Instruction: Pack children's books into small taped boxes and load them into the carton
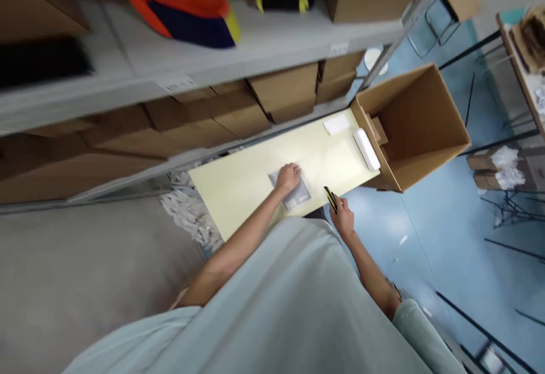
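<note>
**Lead:** While you are leaning over the pale table (238, 184), your left hand (288, 177) is lying spread, palm down, on the clear flat packet (293, 192) near the table's front edge. Keep that palm flat so the packet is not sliding.

**Operator:** And my other hand?

**Lead:** Your right hand (343, 215) is closing around the yellow-and-black cutter (331, 199), just off the table's corner and apart from the packet. I cannot tell whether the blade is out; the picture is too blurred there.

**Operator:** So how should I be bringing it in?

**Lead:** My judgement: you are doing best if you are steering the tip away from the holding fingers, and working along the packet's free edge, not under your palm. You are also standing twisted to the table, so square up first.

**Operator:** Anything in my way?

**Lead:** Farther along the table, the white roll (367, 148) and the white slip (336, 124) are lying well apart from your hands, beside the open cardboard box (426, 130). They are not crowding you. Shredded paper (187, 209) is heaped at the table's other end, near the shelf (255, 50).
</note>
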Available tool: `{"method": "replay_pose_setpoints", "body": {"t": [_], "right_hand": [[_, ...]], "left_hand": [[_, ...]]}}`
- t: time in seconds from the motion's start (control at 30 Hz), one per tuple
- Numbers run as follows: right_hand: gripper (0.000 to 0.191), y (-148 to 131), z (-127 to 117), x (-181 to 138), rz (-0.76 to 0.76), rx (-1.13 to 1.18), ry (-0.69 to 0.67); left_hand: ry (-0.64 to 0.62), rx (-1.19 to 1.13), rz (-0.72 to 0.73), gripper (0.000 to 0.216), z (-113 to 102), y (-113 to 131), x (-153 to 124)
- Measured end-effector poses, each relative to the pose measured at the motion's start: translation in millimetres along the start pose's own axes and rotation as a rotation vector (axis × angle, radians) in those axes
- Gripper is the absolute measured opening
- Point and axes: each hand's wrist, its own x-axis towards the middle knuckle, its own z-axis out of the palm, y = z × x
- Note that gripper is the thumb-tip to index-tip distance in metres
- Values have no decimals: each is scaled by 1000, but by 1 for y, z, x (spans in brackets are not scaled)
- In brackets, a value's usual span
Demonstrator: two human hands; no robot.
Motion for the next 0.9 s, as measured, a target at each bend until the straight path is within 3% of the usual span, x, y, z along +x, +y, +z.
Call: {"method": "replay_pose_setpoints", "body": {"t": [0.13,0.3,0.4,0.5,0.6,0.73,0.83,0.9], "right_hand": [[50,-41,-71,90,-242,68,232],[48,-124,-211,199,-566,79,472],[50,-173,-287,247,-761,15,515],[48,-211,-333,287,-891,-92,480],[45,-232,-354,321,-952,-176,418],[44,-240,-360,349,-989,-184,412],[45,-229,-338,352,-1009,-37,554],[51,-213,-299,344,-1015,121,623]], "left_hand": [[180,-30,149,24,-56,36,2],[455,-76,390,26,-146,104,25],[571,-79,441,25,-185,138,33],[627,-77,426,26,-201,152,31],[638,-78,388,27,-197,144,22],[600,-85,246,29,-170,106,5],[545,-95,81,30,-132,62,-11],[493,-116,-50,31,-97,27,-27]]}}
